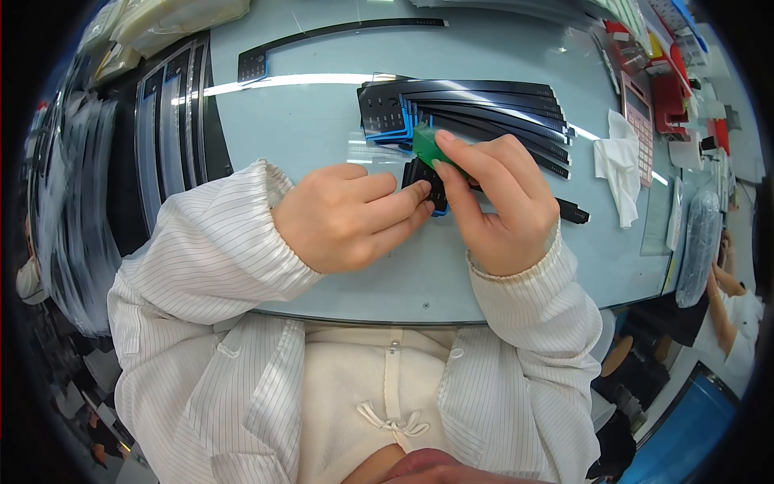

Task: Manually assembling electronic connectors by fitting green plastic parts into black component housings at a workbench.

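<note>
A narrow black strip [575, 211] with a wider, printed end and a blue edge lies on the glass-topped table in front of me. My left hand [343, 216] holds that wider end, index and middle fingertips pressed on it and the thumb hidden. Between thumb and index finger, my right hand [504, 198] pinches a small flat green piece [425, 143], tilted over the same end. Just beyond my hands, several similar black strips [484, 87] are fanned out in a pile, their blue-edged wide ends to the left.
One more black strip [347, 31] lies at the far side. Dark and clear panels [165, 113] are stacked at the left. To the right are a crumpled white tissue [619, 165], a pink calculator [637, 121] and a clear plastic-wrapped item [697, 250]. Another person [730, 310] sits farther right.
</note>
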The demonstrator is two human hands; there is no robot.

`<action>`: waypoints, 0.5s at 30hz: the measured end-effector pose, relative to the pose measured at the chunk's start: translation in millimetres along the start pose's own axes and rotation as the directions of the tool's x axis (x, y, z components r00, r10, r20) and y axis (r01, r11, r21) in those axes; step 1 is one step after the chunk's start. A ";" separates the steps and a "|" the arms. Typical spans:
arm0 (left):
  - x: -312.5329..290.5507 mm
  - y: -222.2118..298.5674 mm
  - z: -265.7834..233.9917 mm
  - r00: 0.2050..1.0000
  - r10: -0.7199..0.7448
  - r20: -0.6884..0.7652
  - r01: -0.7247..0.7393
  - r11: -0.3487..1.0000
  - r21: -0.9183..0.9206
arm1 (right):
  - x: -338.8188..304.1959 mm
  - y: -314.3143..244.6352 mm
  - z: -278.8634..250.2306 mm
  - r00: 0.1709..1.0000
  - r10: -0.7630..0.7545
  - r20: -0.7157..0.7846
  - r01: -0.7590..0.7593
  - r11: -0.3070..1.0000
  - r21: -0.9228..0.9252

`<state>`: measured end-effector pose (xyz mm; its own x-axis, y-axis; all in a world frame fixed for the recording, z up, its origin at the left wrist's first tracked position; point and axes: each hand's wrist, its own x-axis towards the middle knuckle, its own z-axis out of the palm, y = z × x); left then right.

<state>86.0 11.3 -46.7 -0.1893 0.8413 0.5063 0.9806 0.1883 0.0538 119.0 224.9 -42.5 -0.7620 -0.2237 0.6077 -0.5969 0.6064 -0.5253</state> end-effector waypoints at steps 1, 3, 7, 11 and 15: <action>-0.7 0.4 -0.4 1.000 -0.003 0.001 0.003 1.000 0.002 | 0.3 -0.3 -0.2 1.000 -0.002 0.002 0.002 1.000 0.003; -1.2 1.4 -1.0 1.000 -0.028 0.004 0.028 1.000 -0.009 | 1.0 -1.9 -3.9 0.999 -0.038 0.032 0.039 0.999 -0.014; -1.5 1.8 0.2 0.999 -0.037 0.006 0.037 0.999 -0.006 | 0.9 -4.9 -7.7 0.998 -0.045 0.043 0.046 0.998 -0.029; -0.6 1.6 0.9 0.999 -0.037 -0.002 0.037 0.999 -0.015 | 2.9 0.1 -2.2 0.997 -0.065 -0.049 0.064 0.998 -0.007; -1.3 1.4 -0.3 0.999 -0.037 0.013 0.037 0.999 -0.008 | 1.7 -1.5 -1.7 0.998 -0.052 -0.021 0.052 0.999 -0.003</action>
<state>87.6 10.2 -47.0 -0.2263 0.8402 0.4928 0.9733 0.2153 0.0799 119.1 225.0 -39.6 -0.7245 -0.2388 0.6466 -0.6351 0.5960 -0.4914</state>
